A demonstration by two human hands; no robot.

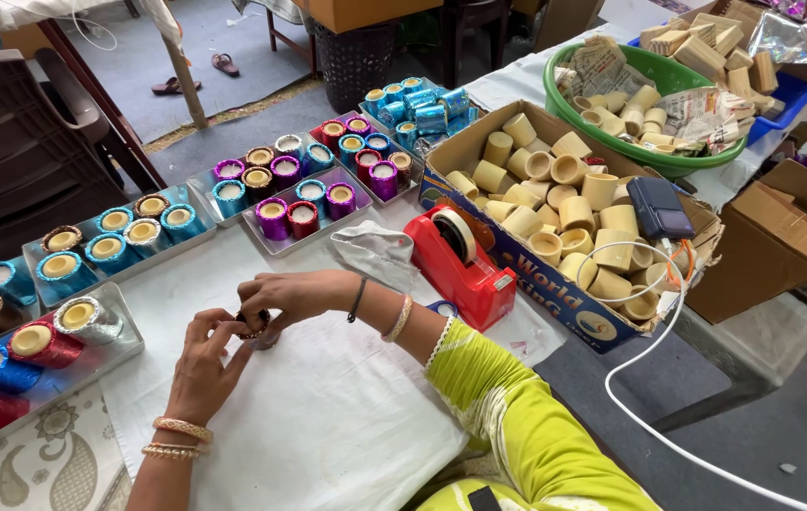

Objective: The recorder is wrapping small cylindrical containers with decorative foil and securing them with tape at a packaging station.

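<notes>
Both my hands meet over a white cloth-covered table [328, 426]. My left hand [203, 367] and my right hand [282, 295] pinch the same small dark foil-wrapped cup [254, 325] between their fingertips; most of the cup is hidden by the fingers. Bangles sit on both wrists, and a lime-green sleeve [508, 416] covers my right arm. A red tape dispenser [460, 260] stands just right of my right forearm.
Clear trays [129, 248] of foil-wrapped cups in blue, purple, red and silver line the left and far side. A cardboard box [517, 251] of plain tan cups holds a dark phone [659, 208] with a white cable [640, 397]. A green tub [649, 156] sits behind.
</notes>
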